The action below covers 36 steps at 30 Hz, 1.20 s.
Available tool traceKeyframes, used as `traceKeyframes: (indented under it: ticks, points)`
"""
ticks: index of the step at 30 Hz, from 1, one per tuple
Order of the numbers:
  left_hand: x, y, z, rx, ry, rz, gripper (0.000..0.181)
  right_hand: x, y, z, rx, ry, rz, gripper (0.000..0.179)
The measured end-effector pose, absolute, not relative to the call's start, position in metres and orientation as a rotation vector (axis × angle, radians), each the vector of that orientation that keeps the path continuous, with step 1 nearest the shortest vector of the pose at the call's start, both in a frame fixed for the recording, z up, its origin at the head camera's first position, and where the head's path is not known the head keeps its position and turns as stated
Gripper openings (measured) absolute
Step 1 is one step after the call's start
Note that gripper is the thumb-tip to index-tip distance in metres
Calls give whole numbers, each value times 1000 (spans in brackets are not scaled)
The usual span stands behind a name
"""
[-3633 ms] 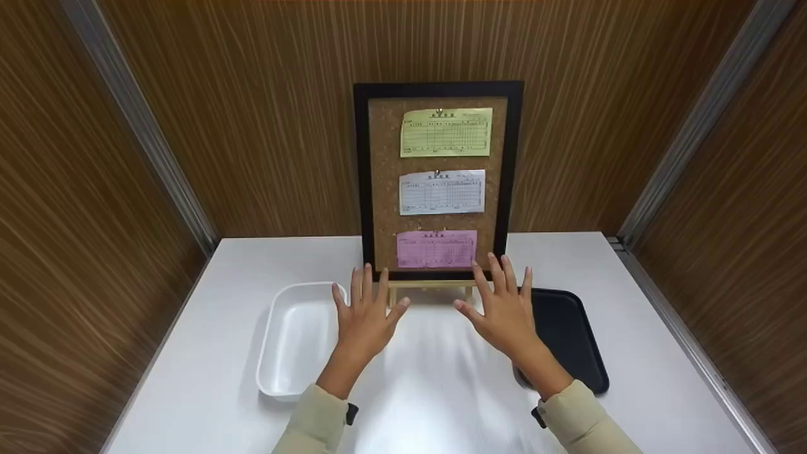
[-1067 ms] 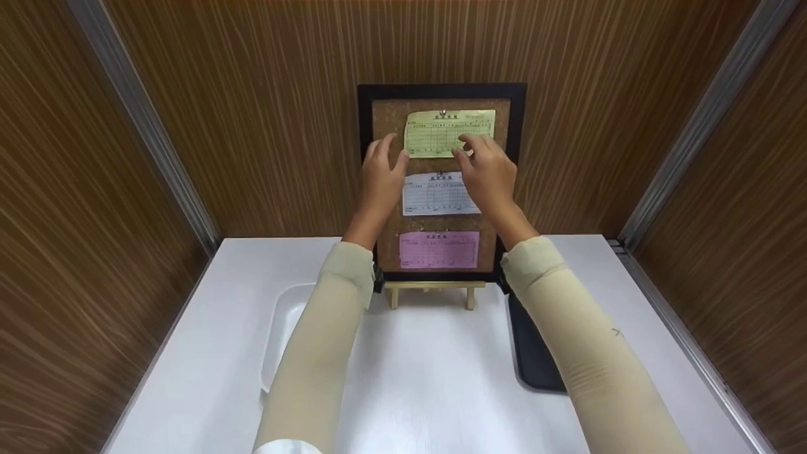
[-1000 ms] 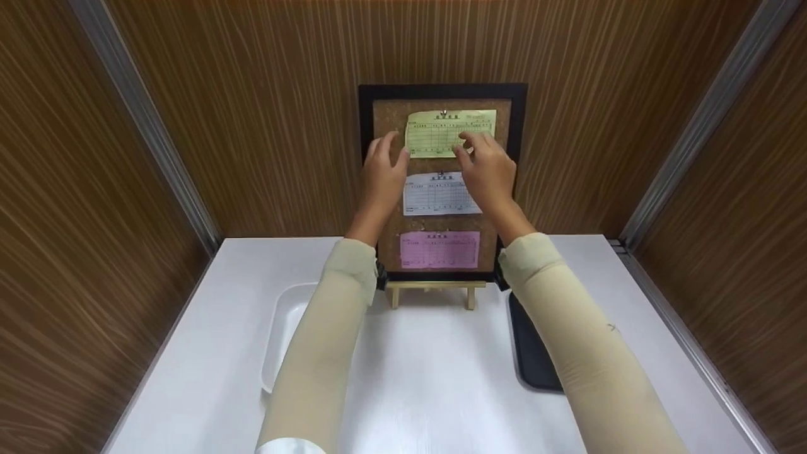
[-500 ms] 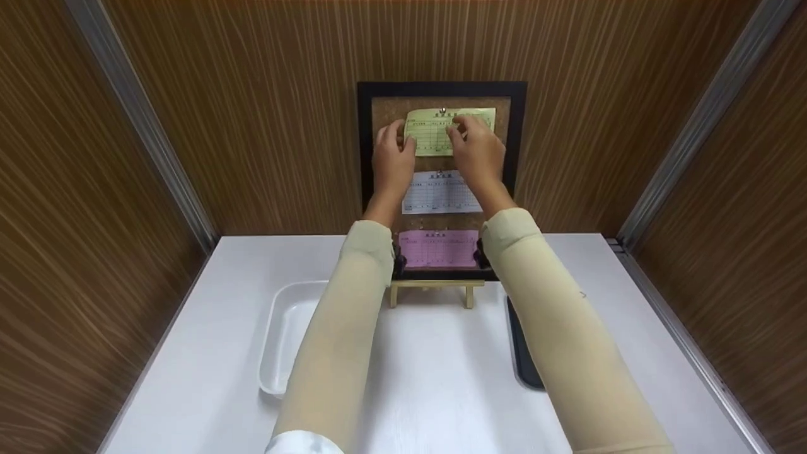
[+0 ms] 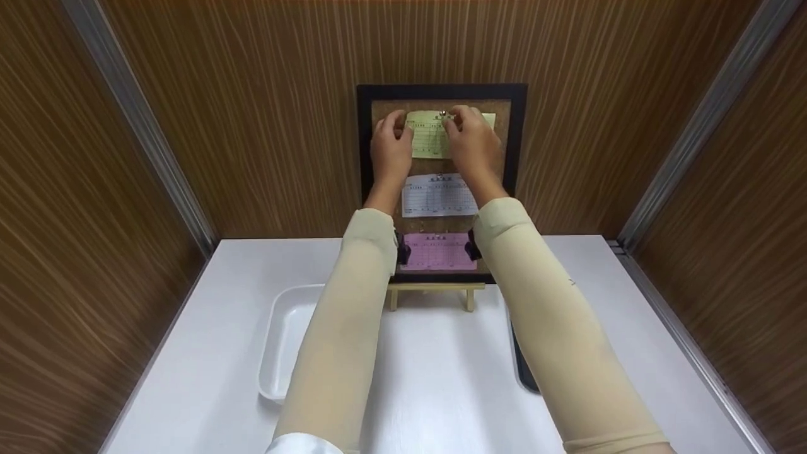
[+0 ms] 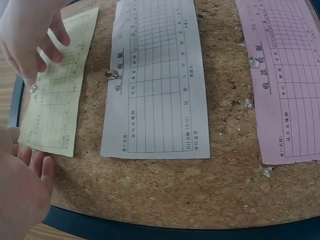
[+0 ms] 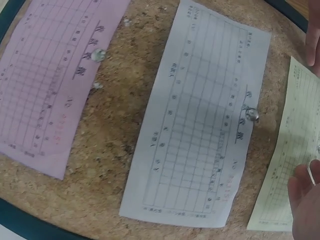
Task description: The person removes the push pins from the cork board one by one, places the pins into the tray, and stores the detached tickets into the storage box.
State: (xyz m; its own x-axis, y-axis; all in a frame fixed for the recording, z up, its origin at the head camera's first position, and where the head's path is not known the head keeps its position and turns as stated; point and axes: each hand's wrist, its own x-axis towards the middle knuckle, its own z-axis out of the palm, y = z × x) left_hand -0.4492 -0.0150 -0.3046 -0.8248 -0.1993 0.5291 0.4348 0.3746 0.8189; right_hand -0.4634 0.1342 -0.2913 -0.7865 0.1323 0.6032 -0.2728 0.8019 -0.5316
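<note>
A yellow receipt slip [image 5: 429, 140] hangs at the top of a black-framed cork board [image 5: 405, 224], fixed by a pushpin [image 6: 33, 89]. My left hand [image 5: 391, 151] is at the slip's left edge, thumb and fingers curved around that edge but apart; whether they touch it is unclear. My right hand [image 5: 474, 145] lies over the slip's right half, thumb and forefinger spread right beside the pushpin, a fingertip at or near it. Below hang a white receipt slip [image 7: 195, 120] and a pink receipt slip [image 6: 285, 90], each with its own pin.
The board stands on a small wooden easel [image 5: 435, 287] on a white table [image 5: 435, 378]. At the left is a white tray [image 5: 270, 353], partly behind my left sleeve. A black tray [image 5: 526, 372] shows beside my right sleeve. Wood-grain panels [image 5: 284, 126] enclose the table.
Both hands have risen from above the table to the yellow slip. In the last second they moved slightly higher, the right hand up and left to the pushpin. The slips stay pinned.
</note>
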Motion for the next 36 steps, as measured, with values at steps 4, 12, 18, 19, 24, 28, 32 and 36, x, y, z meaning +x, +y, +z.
traceKeyframes:
  ticks: [4,12,18,19,24,28,32,36]
  points:
    - [-448,-13,-301,-232,-2083,-1494,31,-466,131,-289,110,-2333,794,26]
    - [-448,-12,-295,-173,-2173,-1414,26,-468,129,-290,69,-2338,813,25]
    - [-450,-16,-294,-115,-2205,-1366,24,-469,128,-289,68,-2340,819,22]
    - [-451,-16,-293,-115,-2202,-1367,23,-469,128,-289,67,-2344,816,22]
    - [-452,-17,-291,-132,-2174,-1408,22,-470,127,-288,59,-2341,804,21]
    - [-453,-16,-288,-154,-2163,-1447,22,-471,126,-287,52,-2316,796,20]
    - [-452,-17,-288,-163,-2156,-1447,21,-470,125,-286,53,-2321,791,20]
    - [-452,-17,-288,-165,-2158,-1446,21,-470,125,-285,46,-2326,788,20]
